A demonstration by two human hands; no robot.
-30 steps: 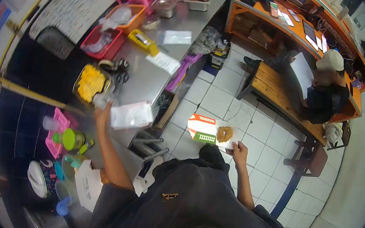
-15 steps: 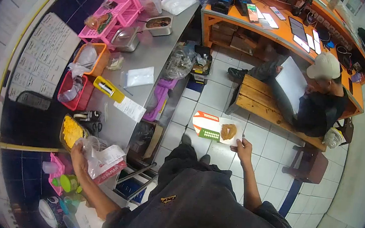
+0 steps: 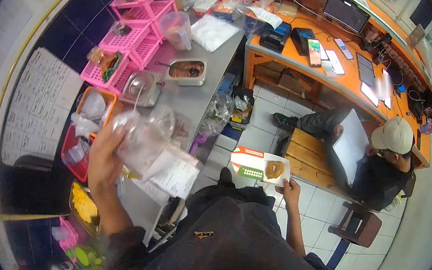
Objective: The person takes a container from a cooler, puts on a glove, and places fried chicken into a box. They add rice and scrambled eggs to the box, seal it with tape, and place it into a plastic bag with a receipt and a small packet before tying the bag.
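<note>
Clamps plastic bag (image 3: 142,139) with receipt (image 3: 174,176) in left hand (image 3: 105,160), partly blocking sight of counter (image 3: 137,203); grips carton (image 3: 248,163) of fried food (image 3: 274,169) in right hand (image 3: 290,191), well apart. Has steel pan (image 3: 187,81), pink rack (image 3: 131,38) beyond.

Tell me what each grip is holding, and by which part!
Left grip: a clear plastic bag, by its bunched top. Right grip: an open box, by one corner.

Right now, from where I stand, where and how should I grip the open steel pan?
Probably pinch the pan's rim at its right end, coming from the aisle: that end faces the counter's edge, while a utensil handle sticks out at the left.
</note>
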